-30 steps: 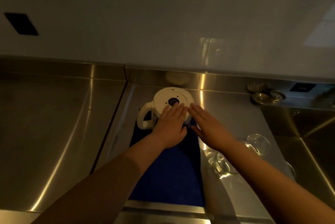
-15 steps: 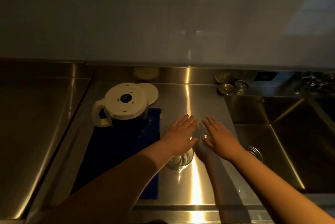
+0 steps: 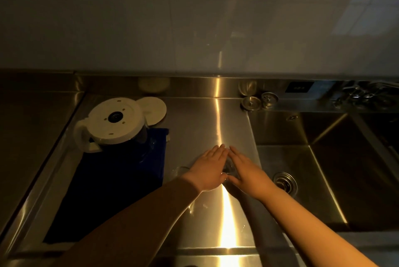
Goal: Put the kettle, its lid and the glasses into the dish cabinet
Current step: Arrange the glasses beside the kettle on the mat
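Observation:
A glass kettle point(image 3: 114, 124) with a white base and handle stands upside down on a dark blue mat point(image 3: 112, 184). Its round white lid point(image 3: 154, 110) lies flat just behind it on the steel counter. My left hand point(image 3: 208, 169) and my right hand point(image 3: 244, 169) lie side by side, fingers straight, over clear glasses on the counter. One glass rim point(image 3: 180, 170) shows left of my left hand; another glass point(image 3: 227, 167) shows between the hands. Whether the palms touch them I cannot tell.
A steel sink point(image 3: 323, 180) with a drain point(image 3: 285, 182) lies right of my hands. Two metal strainers point(image 3: 251, 102) sit at the back ledge, a tap point(image 3: 362, 91) at the far right. A white wall rises behind the steel counter point(image 3: 205, 124).
Both hands left the kettle and moved right to the glasses beside the mat. Since half a second ago they have drawn closer together over the glasses.

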